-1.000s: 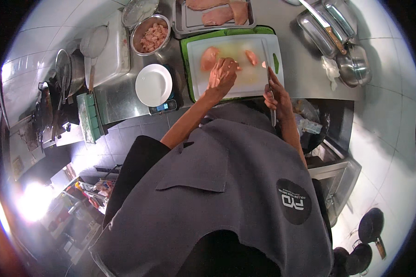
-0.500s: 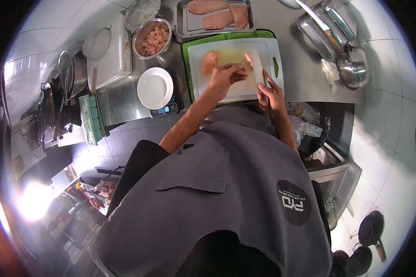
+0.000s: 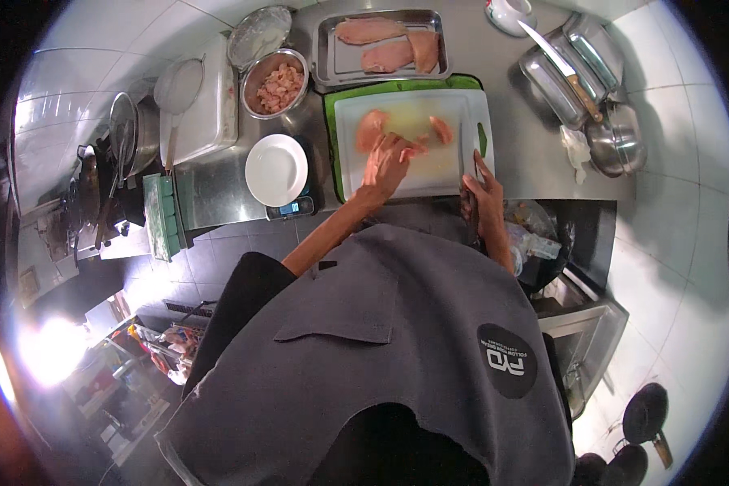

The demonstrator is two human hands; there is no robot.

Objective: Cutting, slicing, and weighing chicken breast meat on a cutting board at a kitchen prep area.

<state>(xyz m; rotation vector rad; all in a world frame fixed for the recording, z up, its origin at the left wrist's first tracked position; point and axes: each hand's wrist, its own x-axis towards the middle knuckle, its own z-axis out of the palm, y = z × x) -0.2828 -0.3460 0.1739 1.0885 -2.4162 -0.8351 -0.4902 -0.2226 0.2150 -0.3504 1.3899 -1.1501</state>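
My left hand [image 3: 387, 164] is over the white cutting board [image 3: 437, 185], its fingers drawn together at a small piece of raw chicken [image 3: 415, 150]. A larger piece of raw chicken [image 3: 370, 128] lies just beyond that hand, and another small strip [image 3: 441, 130] rests toward the board's right. My right hand [image 3: 484, 201] grips a knife [image 3: 469, 150] at the board's right side. Its pale blade points away from me and is hard to tell from the board; the handle is mostly hidden by the fingers.
Beyond the board is a metal tray [image 3: 322, 57] with raw chicken fillets. To the left stand a steel bowl [image 3: 249, 99] of diced chicken and a white plate [image 3: 276, 170] on a digital scale [image 3: 290, 208]. Another knife [image 3: 552, 50] lies across steel containers [image 3: 547, 85] at right.
My left hand has come down onto the small chicken piece. My right hand has shifted slightly right with the knife, away from the chicken strip. The whole view has moved a little.
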